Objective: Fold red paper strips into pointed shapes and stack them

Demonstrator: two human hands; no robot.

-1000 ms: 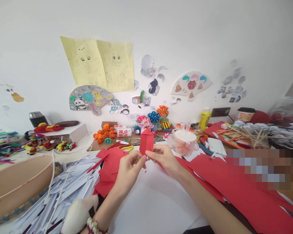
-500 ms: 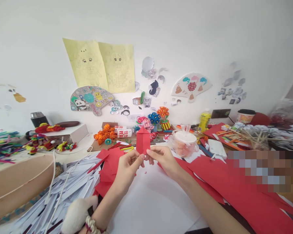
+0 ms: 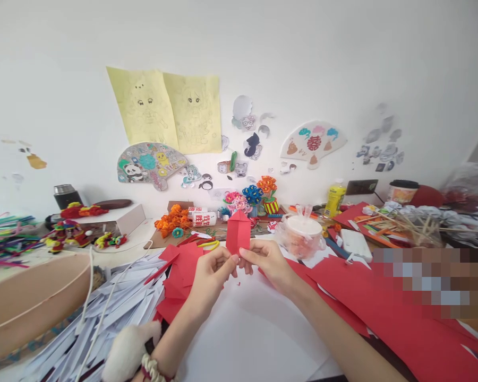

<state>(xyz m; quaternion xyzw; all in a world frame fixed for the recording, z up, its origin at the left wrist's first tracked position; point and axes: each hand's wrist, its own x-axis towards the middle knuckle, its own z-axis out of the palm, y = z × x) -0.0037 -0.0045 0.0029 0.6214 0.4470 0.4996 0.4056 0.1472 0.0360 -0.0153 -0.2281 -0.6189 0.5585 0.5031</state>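
Note:
A folded red paper piece (image 3: 238,231) with a pointed top stands upright above the desk, held at its lower edge between both hands. My left hand (image 3: 211,276) pinches its bottom left corner, fingers closed. My right hand (image 3: 267,261) pinches the bottom right corner, fingers closed too. Below the hands lies a white sheet (image 3: 247,329). A pile of cut red paper (image 3: 179,281) sits just left of my left hand.
Red paper sheets (image 3: 382,307) spread across the right. White paper strips (image 3: 115,307) and a tan curved box (image 3: 27,297) lie on the left. A bagged white tub (image 3: 302,231), glue bottle (image 3: 202,217), pipe-cleaner flowers (image 3: 172,218) and sticks (image 3: 406,223) crowd the back.
The red piece tilted slightly left half a second ago and is back upright; both hands keep their pinch at its base.

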